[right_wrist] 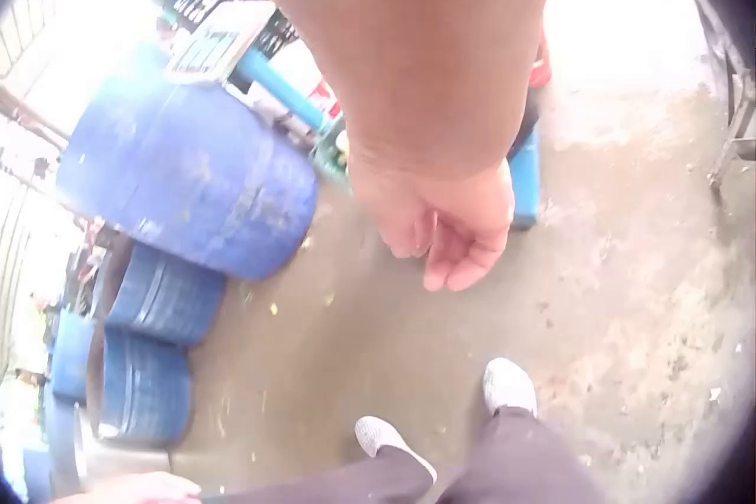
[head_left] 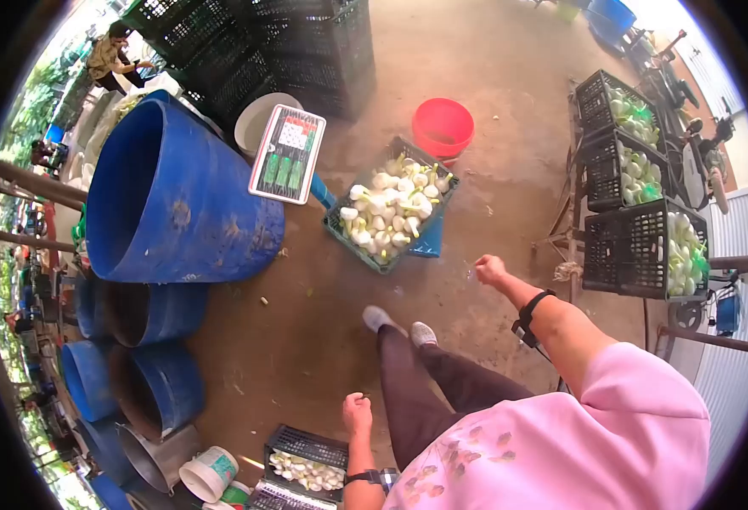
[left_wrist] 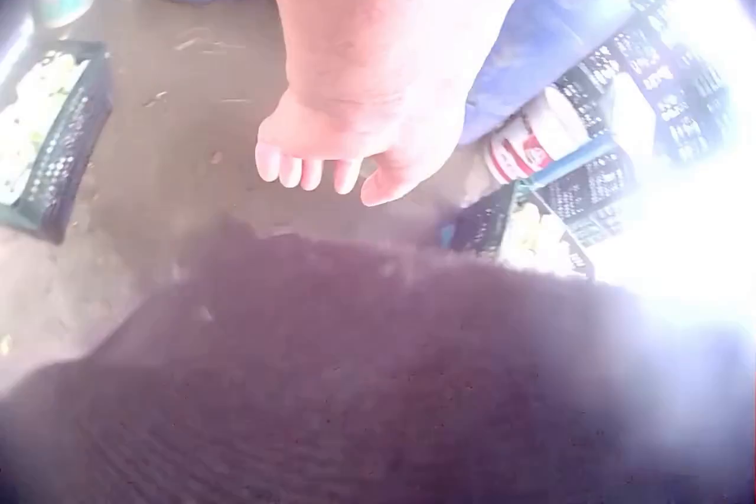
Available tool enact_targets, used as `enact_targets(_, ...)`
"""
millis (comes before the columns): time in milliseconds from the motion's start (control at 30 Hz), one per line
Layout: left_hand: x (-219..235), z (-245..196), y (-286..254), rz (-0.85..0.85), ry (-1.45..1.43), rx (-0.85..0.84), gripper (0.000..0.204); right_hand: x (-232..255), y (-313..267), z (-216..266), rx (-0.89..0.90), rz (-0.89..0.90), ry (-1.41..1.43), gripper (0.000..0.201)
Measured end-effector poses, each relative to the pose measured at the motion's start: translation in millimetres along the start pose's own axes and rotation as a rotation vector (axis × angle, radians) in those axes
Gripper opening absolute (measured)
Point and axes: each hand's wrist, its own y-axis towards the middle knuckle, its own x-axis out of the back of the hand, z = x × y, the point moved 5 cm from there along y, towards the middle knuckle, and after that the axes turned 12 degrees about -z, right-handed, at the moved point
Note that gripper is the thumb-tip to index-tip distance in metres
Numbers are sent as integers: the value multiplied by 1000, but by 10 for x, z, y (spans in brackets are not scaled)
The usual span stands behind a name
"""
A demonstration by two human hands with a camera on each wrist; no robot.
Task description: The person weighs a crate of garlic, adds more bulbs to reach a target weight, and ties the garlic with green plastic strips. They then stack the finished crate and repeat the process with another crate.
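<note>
Bent loosely at the fingers, my left hand [head_left: 358, 413] hangs low beside the legs and holds nothing; in the left wrist view the same hand [left_wrist: 349, 144] has its fingertips pointing down. My right hand [head_left: 490, 269] is held out over the floor, fingers loosely curled and empty, also in the right wrist view [right_wrist: 443, 220]. Nearest to it is a dark crate [head_left: 380, 266] heaped with white bulbs [head_left: 391, 201] with green stems. The crate rests on a blue platform scale [head_left: 427, 238] with a display panel [head_left: 287, 155]. Neither hand touches the crate.
A red bucket [head_left: 443, 127] stands behind the crate. Large blue barrels [head_left: 212, 195] line the left. Filled crates [head_left: 624, 246] stand at the right, and another crate of bulbs [head_left: 307, 470] lies at the bottom. Stacked crates [head_left: 306, 51] and a seated person [head_left: 115, 59] are farther back.
</note>
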Motion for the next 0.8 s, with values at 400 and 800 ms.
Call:
enact_targets(400, -1151, -788, 1284, 133, -133, 117, 24, -208, -77, 500, -183, 532, -95, 15)
enact_targets(800, -2167, -2217, 1257, 142, -215, 149, 20, -1066, 1610, 1452, 399, 371, -263, 10)
